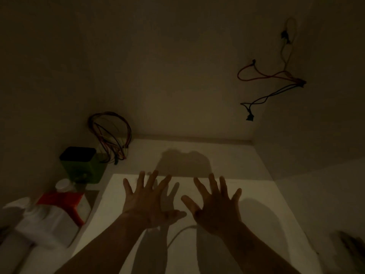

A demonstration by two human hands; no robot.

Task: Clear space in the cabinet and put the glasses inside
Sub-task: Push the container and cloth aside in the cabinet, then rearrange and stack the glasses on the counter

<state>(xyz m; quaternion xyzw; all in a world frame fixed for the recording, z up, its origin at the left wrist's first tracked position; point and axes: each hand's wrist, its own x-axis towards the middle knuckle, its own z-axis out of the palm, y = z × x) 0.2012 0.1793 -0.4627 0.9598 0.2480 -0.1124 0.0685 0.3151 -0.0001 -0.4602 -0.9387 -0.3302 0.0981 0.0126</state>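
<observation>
Your left hand (147, 202) & right hand (214, 204) hover w/ fingers spread, grasping nothing, above the pale shelf (227, 165).

Dim warm light, plain pale walls (177, 66), loose wires (276, 76) hanging right, pale shelf floor (227, 161)

A matt, smooth pale shelf surface (233, 194) is seen, painted or laminated by the look of it, and the walls (177, 76) are finished in the same dull, even coat. The green container (84, 169) is shown as smooth plastic with a slight sheen, its lid dark and matt. The white jug (53, 220) appears as translucent plastic with a glossy red label. Thin plastic-sheathed wires (110, 135) are coiled in the corner; more wires (276, 76) hang by the right wall
</observation>
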